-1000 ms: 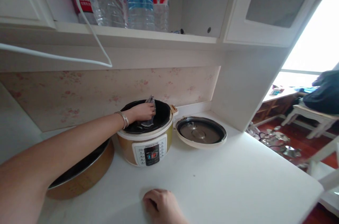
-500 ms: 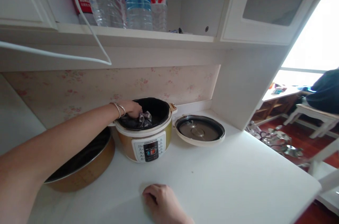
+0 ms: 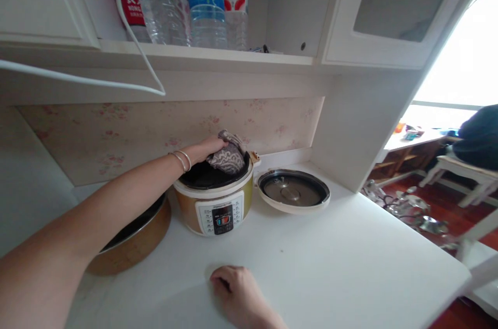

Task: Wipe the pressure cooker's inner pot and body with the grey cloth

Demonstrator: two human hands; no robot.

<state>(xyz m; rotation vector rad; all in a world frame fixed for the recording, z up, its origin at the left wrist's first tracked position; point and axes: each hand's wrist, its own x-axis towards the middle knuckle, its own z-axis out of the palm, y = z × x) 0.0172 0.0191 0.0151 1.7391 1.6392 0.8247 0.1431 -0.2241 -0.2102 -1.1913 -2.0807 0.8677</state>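
My left hand (image 3: pixel 208 146) grips a grey patterned cloth (image 3: pixel 229 158) and holds it over the far rim of the gold electric cooker (image 3: pixel 216 199), whose dark inner pot is open. Two bangles circle that wrist. The cooker's round lid (image 3: pixel 293 191) lies upside down on the white counter (image 3: pixel 342 266) just to its right. My right hand (image 3: pixel 237 295) rests on the counter near the front edge, fingers curled under, nothing visible in it.
A wide gold-sided pan (image 3: pixel 132 238) sits left of the cooker, partly under my forearm. Water bottles (image 3: pixel 204 2) stand on the shelf above, and a white cable (image 3: pixel 128 23) hangs from it. At right, beyond the counter edge, are a chair and clutter on a red floor.
My left hand has lifted the cloth from down inside the pot up to the far rim. My right hand has stayed on the counter.
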